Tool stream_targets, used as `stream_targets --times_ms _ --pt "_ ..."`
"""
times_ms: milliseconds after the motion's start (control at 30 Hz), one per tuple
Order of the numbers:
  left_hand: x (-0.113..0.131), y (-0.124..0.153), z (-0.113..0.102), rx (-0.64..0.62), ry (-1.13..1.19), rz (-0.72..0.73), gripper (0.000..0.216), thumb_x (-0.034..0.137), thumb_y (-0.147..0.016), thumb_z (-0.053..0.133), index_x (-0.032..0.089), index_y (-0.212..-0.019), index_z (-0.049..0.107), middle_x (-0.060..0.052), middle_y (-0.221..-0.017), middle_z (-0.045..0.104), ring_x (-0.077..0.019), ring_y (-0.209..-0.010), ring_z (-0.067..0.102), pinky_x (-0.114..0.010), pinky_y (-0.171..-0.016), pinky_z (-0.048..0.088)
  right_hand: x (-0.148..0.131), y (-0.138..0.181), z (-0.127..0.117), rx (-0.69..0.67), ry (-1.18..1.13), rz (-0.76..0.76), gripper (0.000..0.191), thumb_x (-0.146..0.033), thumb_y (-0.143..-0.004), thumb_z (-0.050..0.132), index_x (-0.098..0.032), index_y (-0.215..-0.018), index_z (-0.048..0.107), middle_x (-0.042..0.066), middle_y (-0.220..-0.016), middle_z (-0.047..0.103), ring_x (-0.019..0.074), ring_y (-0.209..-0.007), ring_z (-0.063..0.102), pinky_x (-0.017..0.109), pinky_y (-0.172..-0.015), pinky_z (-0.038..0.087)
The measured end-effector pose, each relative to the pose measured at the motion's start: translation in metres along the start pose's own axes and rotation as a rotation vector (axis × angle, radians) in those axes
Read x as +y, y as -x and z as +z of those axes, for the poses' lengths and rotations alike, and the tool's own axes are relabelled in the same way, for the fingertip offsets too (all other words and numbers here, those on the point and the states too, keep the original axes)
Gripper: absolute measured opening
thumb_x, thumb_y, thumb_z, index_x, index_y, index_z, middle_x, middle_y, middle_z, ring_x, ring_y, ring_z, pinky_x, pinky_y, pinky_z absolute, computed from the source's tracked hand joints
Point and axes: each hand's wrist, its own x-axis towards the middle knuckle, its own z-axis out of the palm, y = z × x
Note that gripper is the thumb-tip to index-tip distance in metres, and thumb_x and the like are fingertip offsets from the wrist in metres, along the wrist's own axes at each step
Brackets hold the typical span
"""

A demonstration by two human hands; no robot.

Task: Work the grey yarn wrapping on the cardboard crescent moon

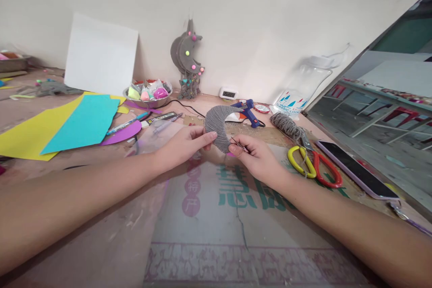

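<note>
1. Two bare hands met at a grey yarn-wrapped crescent [215, 125], held up near the middle of the view, above a printed sheet [202, 234] on the tabletop [23, 109].
2. The left hand [187, 142] gripped the crescent low on its outer curve, thumb across the near face, the other fingers partly hidden behind it.
3. The right hand [254, 157] pinched a thin dark item [239, 145] between thumb and fingers, right at the crescent's lower end. The item was too small to identify, and I could not tell whether the thumb also pressed on the yarn.
4. The crescent's long axis ran roughly upright, its top leaning right. Its hollow faced right, and the upper horn overlapped the blue glue gun [251, 114] behind.
5. The crescent lay to the right of the left hand and up-left of the right. The outer curve was nearer the left hand, the lower tip nearer the right.
6. Farther right lay a yarn bundle [286, 126], scissors [316, 164] and a phone [356, 166].
</note>
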Motion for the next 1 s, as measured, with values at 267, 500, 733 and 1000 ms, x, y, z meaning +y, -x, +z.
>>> stream_targets --times_ms 267,500,733,1000 --pt "-0.002 -0.001 0.001 0.042 0.041 -0.006 0.039 0.051 -0.084 0.051 0.016 -0.065 0.053 0.002 -0.062 0.048 -0.0104 -0.058 0.045 -0.023 -0.051 0.035 0.001 0.001 0.002 -0.008 0.011 0.005 0.020 -0.031 -0.087 0.048 -0.018 -0.072 0.052 -0.003 -0.064 0.044 0.0095 -0.058 0.037 0.022 -0.053 0.031" --pt "0.001 0.001 0.004 0.007 0.248 -0.159 0.036 0.048 -0.081 0.057 0.017 -0.066 0.051 0.004 -0.059 0.044 -0.0088 -0.052 0.043 -0.021 -0.045 0.035 0.003 0.002 0.004 0.007 0.035 0.019 0.021 -0.032 -0.087 0.049 -0.018 -0.073 0.054 -0.003 -0.063 0.045 0.0093 -0.057 0.038 0.021 -0.052 0.031" --pt "0.002 0.001 0.004 0.068 0.181 -0.147 0.036 0.046 -0.082 0.057 0.016 -0.063 0.052 0.004 -0.055 0.042 -0.0075 -0.048 0.040 -0.021 -0.043 0.033 -0.004 0.004 0.001 0.144 0.137 0.005 0.020 -0.034 -0.085 0.054 -0.018 -0.095 0.059 0.000 -0.074 0.058 0.0119 -0.062 0.049 0.024 -0.057 0.039" --pt "0.003 0.003 0.005 0.084 0.067 -0.147 0.038 0.049 -0.082 0.056 0.017 -0.062 0.051 0.004 -0.054 0.043 -0.0084 -0.046 0.042 -0.023 -0.042 0.033 0.000 0.012 -0.007 0.147 0.580 -0.279 0.027 -0.031 -0.092 0.047 -0.021 -0.115 0.056 0.007 -0.095 0.066 0.0201 -0.083 0.060 0.033 -0.073 0.046"
